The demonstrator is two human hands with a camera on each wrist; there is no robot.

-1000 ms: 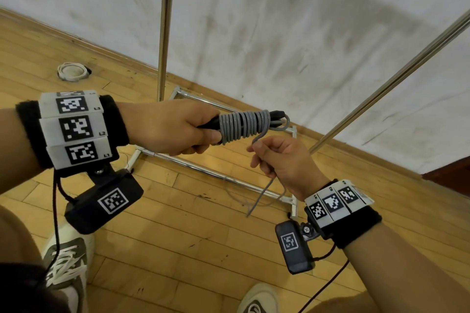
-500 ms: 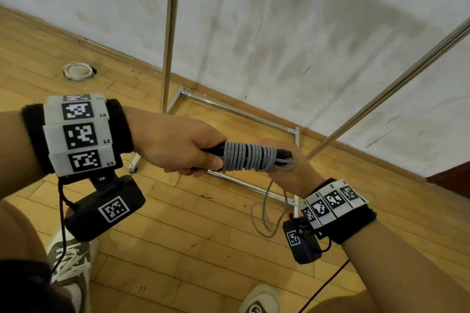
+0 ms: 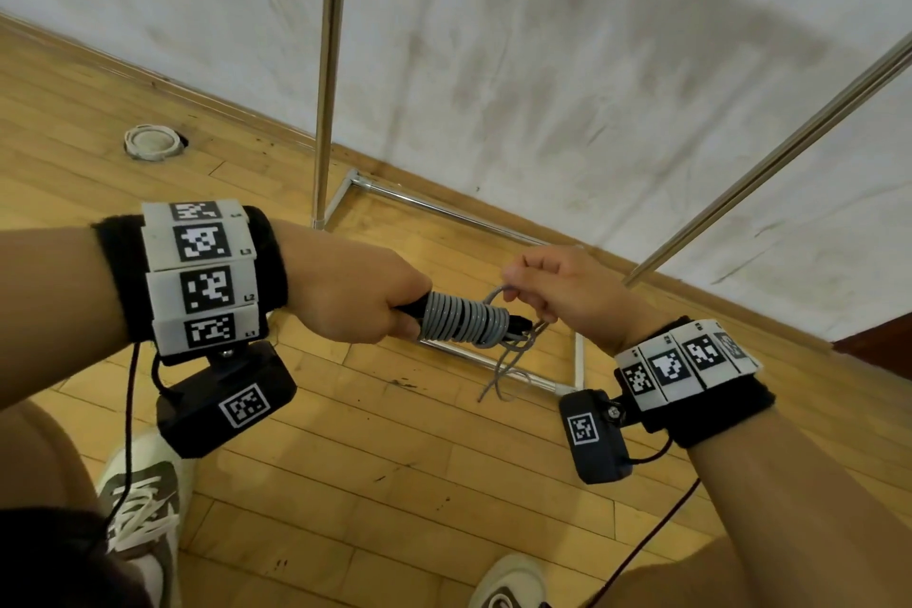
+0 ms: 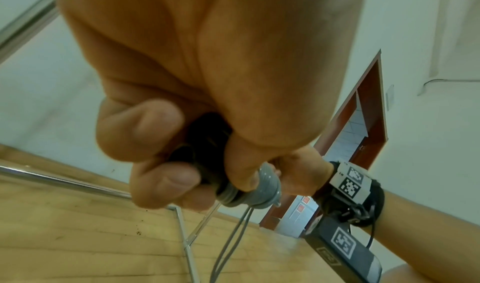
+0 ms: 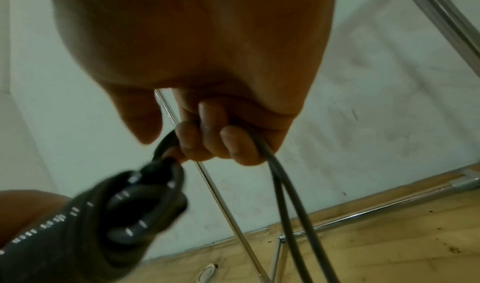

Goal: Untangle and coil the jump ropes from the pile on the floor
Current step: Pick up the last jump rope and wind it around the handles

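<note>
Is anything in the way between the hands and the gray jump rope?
No. Both hands already hold it. The left hand grips the black handles with the gray jump rope coiled round them, and the right hand pinches the loose rope end beside the coil. Nothing visible sits between.

Bare room: wooden plank floor [image 3: 345, 459], scuffed white wall [image 3: 543, 40], metal rack [image 3: 325, 64].

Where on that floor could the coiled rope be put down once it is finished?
Bare wooden floor lies between the two shoes and the chrome rack base; also left, before the white ring. Inside the rack's bars it is crowded.
</note>
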